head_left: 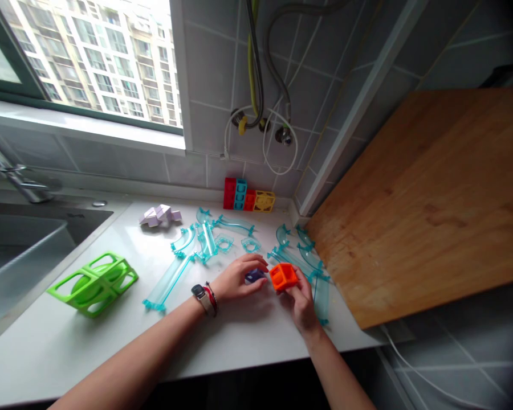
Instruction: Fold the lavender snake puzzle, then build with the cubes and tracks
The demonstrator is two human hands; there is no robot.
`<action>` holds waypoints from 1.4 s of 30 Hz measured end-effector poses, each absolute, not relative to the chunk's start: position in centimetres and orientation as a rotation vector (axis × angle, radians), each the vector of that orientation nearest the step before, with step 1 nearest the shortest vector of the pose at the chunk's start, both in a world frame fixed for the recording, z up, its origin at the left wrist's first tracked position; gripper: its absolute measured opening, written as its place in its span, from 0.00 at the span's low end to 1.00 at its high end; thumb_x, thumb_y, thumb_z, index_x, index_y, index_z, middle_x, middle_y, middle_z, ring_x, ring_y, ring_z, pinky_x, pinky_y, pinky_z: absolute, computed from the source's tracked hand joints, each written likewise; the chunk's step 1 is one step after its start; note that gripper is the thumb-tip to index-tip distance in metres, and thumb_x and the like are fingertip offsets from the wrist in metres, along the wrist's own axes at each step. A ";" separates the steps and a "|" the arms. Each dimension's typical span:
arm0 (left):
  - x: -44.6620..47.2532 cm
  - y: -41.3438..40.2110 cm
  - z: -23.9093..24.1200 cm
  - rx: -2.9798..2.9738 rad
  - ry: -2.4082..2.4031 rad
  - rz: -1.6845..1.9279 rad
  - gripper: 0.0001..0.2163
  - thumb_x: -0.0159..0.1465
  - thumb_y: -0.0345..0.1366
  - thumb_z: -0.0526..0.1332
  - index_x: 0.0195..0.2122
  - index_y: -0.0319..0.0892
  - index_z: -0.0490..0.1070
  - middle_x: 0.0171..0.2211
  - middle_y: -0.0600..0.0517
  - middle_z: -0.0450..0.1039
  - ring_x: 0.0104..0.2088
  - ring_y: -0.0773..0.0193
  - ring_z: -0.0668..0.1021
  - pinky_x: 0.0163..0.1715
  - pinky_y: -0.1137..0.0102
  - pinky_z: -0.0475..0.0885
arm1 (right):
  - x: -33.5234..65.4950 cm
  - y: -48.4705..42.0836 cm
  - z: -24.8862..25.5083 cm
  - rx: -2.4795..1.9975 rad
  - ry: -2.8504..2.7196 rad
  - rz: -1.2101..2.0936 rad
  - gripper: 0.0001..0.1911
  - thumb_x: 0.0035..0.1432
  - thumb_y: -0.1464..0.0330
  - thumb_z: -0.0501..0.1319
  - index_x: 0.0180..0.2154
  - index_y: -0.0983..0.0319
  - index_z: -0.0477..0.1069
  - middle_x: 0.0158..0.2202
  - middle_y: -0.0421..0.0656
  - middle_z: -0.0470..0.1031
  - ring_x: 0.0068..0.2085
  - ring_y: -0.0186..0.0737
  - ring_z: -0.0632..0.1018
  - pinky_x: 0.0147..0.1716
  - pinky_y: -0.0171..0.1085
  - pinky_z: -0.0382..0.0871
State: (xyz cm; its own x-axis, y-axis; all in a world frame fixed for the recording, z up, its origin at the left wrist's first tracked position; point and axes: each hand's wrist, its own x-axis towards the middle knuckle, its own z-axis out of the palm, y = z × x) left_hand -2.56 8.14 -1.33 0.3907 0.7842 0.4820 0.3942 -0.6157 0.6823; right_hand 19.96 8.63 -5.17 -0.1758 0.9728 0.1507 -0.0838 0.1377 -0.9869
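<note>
Joining step, as judged: left hand (pixel 238 280) pinches a blue block (pixel 253 276), right hand (pixel 300 297) grips an orange block (pixel 283 276) just beside it, and their faces likely need aligning.

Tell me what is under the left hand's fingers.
A small dark blue piece shows under the left hand, next to the orange cube in the right hand. The fingers cover most of it, so its shape cannot be told.
</note>
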 end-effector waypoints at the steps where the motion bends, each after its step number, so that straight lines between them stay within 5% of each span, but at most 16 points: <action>1: -2.5 8.1 -1.3 2.190 0.999 1.126 0.12 0.68 0.40 0.63 0.50 0.45 0.77 0.52 0.44 0.78 0.56 0.53 0.77 0.59 0.58 0.73 | 19.9 8.5 -5.0 -0.959 -1.372 1.251 0.22 0.58 0.67 0.60 0.55 0.60 0.70 0.43 0.46 0.80 0.36 0.43 0.79 0.34 0.37 0.75; 8: -2.4 8.2 -1.7 2.143 1.029 1.134 0.21 0.64 0.49 0.68 0.55 0.45 0.74 0.54 0.42 0.77 0.55 0.51 0.78 0.58 0.57 0.74 | 19.3 8.3 -4.1 -0.849 -1.501 1.310 0.36 0.62 0.61 0.64 0.68 0.56 0.57 0.59 0.51 0.76 0.54 0.52 0.81 0.55 0.50 0.75; 21: -2.1 8.6 -3.8 2.132 1.097 1.080 0.20 0.65 0.39 0.68 0.58 0.48 0.75 0.57 0.45 0.77 0.56 0.52 0.79 0.59 0.59 0.74 | 19.7 9.2 -2.8 -0.920 -1.344 1.115 0.28 0.61 0.61 0.68 0.60 0.57 0.68 0.56 0.51 0.78 0.53 0.52 0.81 0.55 0.52 0.76; 26: -2.0 8.5 -3.9 2.084 1.074 1.138 0.20 0.64 0.42 0.69 0.56 0.47 0.75 0.60 0.43 0.73 0.59 0.51 0.77 0.61 0.60 0.72 | 16.3 19.3 1.6 -0.878 -1.535 0.956 0.36 0.59 0.60 0.70 0.65 0.60 0.66 0.60 0.52 0.76 0.53 0.52 0.81 0.54 0.50 0.77; 31: -2.0 8.6 -3.6 2.017 1.068 1.148 0.16 0.64 0.44 0.68 0.52 0.47 0.77 0.54 0.44 0.76 0.54 0.52 0.79 0.57 0.61 0.74 | 11.2 33.3 3.4 -0.983 -1.832 0.781 0.37 0.50 0.65 0.75 0.60 0.70 0.71 0.53 0.57 0.80 0.49 0.52 0.83 0.54 0.54 0.76; 42: -2.0 8.9 -3.4 1.924 1.092 1.116 0.13 0.64 0.42 0.68 0.46 0.42 0.79 0.48 0.45 0.78 0.47 0.55 0.80 0.51 0.65 0.76 | 5.8 45.4 2.2 -1.009 -2.069 0.766 0.32 0.52 0.76 0.70 0.59 0.60 0.73 0.54 0.51 0.81 0.54 0.49 0.82 0.59 0.51 0.73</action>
